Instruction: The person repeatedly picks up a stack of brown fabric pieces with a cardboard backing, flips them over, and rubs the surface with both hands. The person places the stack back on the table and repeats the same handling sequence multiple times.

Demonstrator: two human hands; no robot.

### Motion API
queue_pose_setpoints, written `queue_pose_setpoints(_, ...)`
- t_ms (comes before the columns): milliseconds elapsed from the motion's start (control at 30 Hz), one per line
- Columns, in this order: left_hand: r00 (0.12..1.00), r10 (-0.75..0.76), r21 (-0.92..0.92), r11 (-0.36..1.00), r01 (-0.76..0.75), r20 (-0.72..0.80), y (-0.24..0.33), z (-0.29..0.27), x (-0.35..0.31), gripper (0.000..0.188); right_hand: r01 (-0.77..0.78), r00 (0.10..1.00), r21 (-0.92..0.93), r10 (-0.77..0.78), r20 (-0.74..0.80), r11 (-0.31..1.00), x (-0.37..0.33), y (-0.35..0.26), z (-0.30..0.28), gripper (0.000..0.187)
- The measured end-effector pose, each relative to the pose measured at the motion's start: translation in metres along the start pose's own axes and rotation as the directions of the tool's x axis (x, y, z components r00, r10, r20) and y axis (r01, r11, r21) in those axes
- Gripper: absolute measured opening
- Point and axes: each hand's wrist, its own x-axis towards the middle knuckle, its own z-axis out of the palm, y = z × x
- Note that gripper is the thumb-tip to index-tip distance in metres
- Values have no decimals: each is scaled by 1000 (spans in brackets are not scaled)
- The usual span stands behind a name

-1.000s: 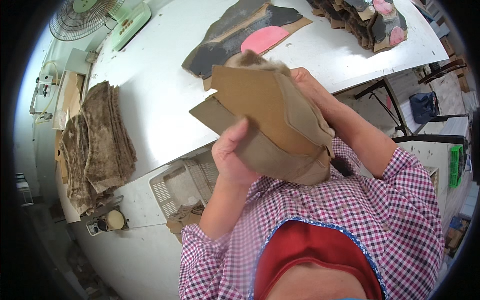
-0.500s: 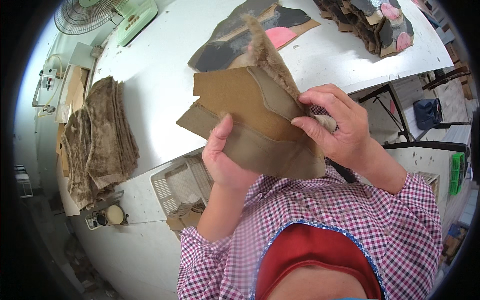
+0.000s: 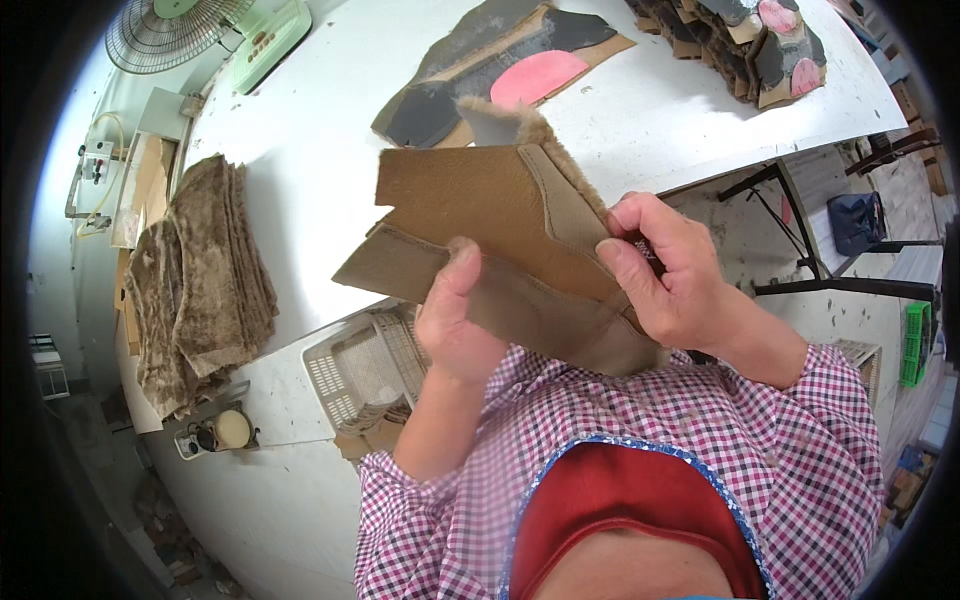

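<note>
A brown boot upper [image 3: 450,185] with stitched panels is held up in front of me, over the table's near edge. Tan fur lining [image 3: 560,160] shows along its far right edge, its pale backing side partly turned out. My left hand [image 3: 458,320] grips the upper from below, thumb on the front face and fingers hidden behind. My right hand [image 3: 670,265] pinches the right edge, where upper and lining meet, between thumb and bent fingers.
Brown fur pieces [image 3: 210,280] are stacked at the table's left. Grey-and-tan flat pieces with a pink patch [image 3: 540,78] lie beyond my hands; a pile of similar pieces [image 3: 760,60] sits far right. Also around are a green fan [image 3: 270,50], a plastic basket [image 3: 335,375] and a black metal frame [image 3: 800,220].
The upper has turned and tipped slightly, its left tip moving left and down. The fur lining that stood up has dropped lower along the edge, uncovering more pink patch. Both hands keep their grip.
</note>
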Motion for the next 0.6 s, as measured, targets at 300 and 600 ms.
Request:
queue_pose_setpoints(300, 999, -31, 79, 996, 32, -13, -7, 8, -6, 46, 218, 969, -208, -237, -74, 954, 14, 6, 4, 13)
queue_pose_setpoints(600, 996, -93, 121, 988, 93, -11, -10, 5, -6, 46, 67, 989, 48, -60, -135, 997, 11, 2, 5, 8)
